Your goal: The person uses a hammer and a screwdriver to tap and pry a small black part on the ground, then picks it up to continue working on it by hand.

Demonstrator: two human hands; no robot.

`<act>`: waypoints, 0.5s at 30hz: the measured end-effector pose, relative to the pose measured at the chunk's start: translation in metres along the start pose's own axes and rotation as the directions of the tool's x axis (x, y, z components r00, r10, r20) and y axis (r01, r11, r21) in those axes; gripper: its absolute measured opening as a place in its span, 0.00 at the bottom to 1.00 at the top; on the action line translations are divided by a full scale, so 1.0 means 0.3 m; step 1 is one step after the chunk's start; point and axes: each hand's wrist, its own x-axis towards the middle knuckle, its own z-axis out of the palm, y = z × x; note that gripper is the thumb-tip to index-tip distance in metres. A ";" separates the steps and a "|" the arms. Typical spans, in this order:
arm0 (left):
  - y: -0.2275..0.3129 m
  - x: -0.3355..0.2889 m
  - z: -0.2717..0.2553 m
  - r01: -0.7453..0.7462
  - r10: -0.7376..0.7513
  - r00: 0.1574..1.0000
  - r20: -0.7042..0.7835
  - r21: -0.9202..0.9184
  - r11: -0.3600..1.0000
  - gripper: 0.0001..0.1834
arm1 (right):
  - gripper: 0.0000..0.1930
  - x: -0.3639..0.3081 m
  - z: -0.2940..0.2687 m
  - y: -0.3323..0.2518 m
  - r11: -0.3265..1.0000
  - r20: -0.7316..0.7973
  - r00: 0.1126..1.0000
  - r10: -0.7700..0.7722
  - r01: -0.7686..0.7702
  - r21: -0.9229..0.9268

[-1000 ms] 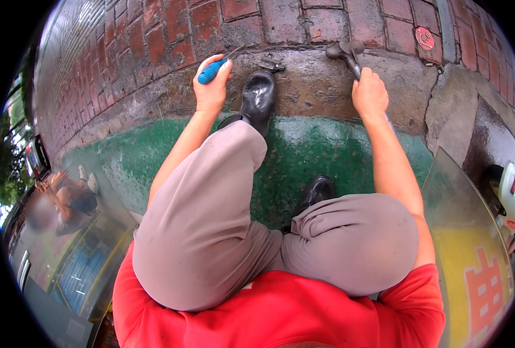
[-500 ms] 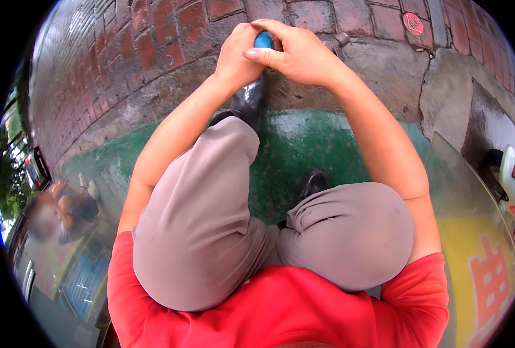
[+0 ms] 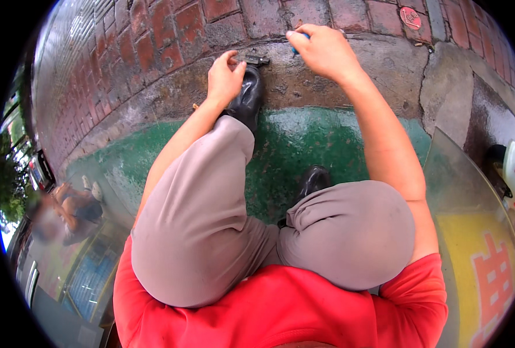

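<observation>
My right hand (image 3: pixel 325 51) is closed around a small blue thing (image 3: pixel 294 51), of which only bits show at the fingertips; its kind is hidden. It is held above the concrete strip by the brick paving. My left hand (image 3: pixel 226 76) is to the left of it, thumb and index finger apart, and holds nothing that I can see. Just right of those fingers is a dark metal piece (image 3: pixel 257 60), small and blocky, at the toe of my black boot (image 3: pixel 247 101). Whether the fingers touch it, I cannot tell.
Wet red brick paving (image 3: pixel 193 26) meets a concrete strip and a green painted floor (image 3: pixel 304 136). A round red plate (image 3: pixel 410 18) is set in the bricks. A clear panel (image 3: pixel 454 168) stands at the right. Another person (image 3: pixel 74 211) sits or crouches at the far left.
My hands have parted from around the blue thing. The left moved down and left; the right moved right with the blue thing. The dark metal piece at the boot now shows.
</observation>
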 end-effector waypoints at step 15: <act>-0.120 -0.589 -0.155 0.110 -0.126 0.965 0.231 0.082 0.991 0.11 | 0.23 0.009 0.043 -0.045 0.963 0.055 0.969 0.240 -0.230 -0.143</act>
